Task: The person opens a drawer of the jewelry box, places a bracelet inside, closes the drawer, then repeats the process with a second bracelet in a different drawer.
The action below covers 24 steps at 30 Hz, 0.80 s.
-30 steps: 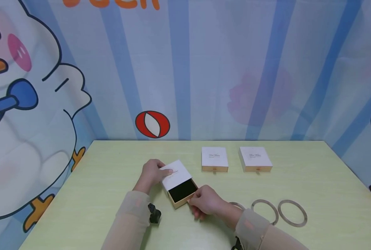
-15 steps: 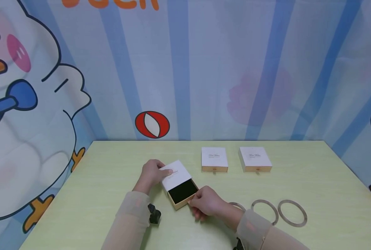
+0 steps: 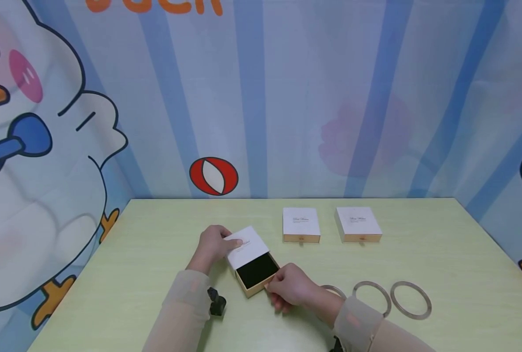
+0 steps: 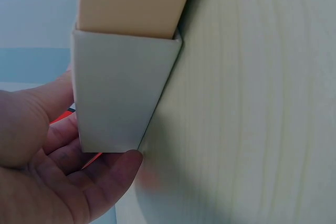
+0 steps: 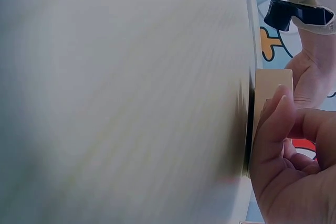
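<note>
A white slide-out gift box (image 3: 249, 249) lies tilted on the table, left of centre. Its tan drawer (image 3: 252, 288) is partly pulled out, showing a black lining. My left hand (image 3: 211, 247) grips the white sleeve at its far left, thumb on top; in the left wrist view its fingers wrap the end of the sleeve (image 4: 123, 93). At the drawer's front, my right hand (image 3: 293, 283) pinches with thumb and finger, the other fingers curled below. In the right wrist view, those fingertips meet at the tan drawer front (image 5: 273, 80) and hide what they pinch.
Two closed white boxes, one nearer (image 3: 301, 224) and one farther right (image 3: 358, 224), stand at the back of the table (image 3: 155, 283). Three bangles lie at the front right: one (image 3: 411, 300) in full view, another (image 3: 388, 299) and a third (image 3: 335, 289) partly behind my right arm.
Both hands keep their places on the box, and the drawer stays about as far out. Only the head view shifts very slightly.
</note>
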Each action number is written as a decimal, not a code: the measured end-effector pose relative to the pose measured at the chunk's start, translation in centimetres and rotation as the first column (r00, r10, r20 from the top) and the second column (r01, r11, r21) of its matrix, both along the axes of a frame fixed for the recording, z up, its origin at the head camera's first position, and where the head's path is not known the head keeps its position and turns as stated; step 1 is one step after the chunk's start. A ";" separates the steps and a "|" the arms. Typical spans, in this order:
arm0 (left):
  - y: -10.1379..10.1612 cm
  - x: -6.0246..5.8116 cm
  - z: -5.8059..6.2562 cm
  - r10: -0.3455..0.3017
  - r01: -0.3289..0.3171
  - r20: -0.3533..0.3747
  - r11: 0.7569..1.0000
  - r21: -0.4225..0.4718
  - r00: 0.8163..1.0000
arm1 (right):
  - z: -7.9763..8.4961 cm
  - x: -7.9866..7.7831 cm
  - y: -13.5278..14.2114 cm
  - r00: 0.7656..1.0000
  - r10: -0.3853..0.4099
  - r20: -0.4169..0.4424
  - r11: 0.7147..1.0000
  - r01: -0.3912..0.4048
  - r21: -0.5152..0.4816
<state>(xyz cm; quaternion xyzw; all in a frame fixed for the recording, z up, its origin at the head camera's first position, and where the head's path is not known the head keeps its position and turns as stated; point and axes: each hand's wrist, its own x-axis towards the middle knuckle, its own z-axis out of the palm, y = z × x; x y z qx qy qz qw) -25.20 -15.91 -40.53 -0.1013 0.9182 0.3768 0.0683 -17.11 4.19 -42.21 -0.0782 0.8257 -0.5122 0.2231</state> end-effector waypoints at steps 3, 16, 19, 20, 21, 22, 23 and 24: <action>0.0 0.0 0.0 0.000 0.000 -0.005 1.000 0.002 1.000 | 0.0 0.1 0.0 1.000 -0.001 0.000 1.000 0.001 -0.008; 0.0 0.0 0.0 -0.001 0.001 -0.005 1.000 0.009 1.000 | -0.1 0.2 0.2 1.000 0.000 0.008 1.000 0.000 -0.024; 0.0 0.1 0.1 0.000 0.000 -0.001 1.000 0.009 1.000 | -0.1 0.2 0.2 1.000 0.001 0.013 1.000 0.000 -0.021; 0.0 0.1 0.1 0.000 0.000 -0.001 1.000 0.008 1.000 | -0.1 0.2 0.2 1.000 0.001 0.016 1.000 0.000 -0.020; 0.0 0.0 0.0 0.001 -0.001 0.001 1.000 0.007 1.000 | -0.1 0.3 0.2 1.000 0.001 0.018 1.000 0.000 -0.020; 0.0 0.0 0.0 0.002 -0.002 0.003 1.000 0.008 1.000 | -0.1 0.3 0.3 1.000 0.001 0.021 1.000 0.000 -0.020; 0.0 0.0 0.0 0.002 -0.002 0.003 1.000 0.006 1.000 | -0.1 0.3 0.3 1.000 0.002 0.024 1.000 -0.001 -0.020; 0.0 0.0 0.0 0.002 -0.002 0.003 1.000 0.006 1.000 | -0.1 0.3 0.3 1.000 0.002 0.027 1.000 -0.002 -0.020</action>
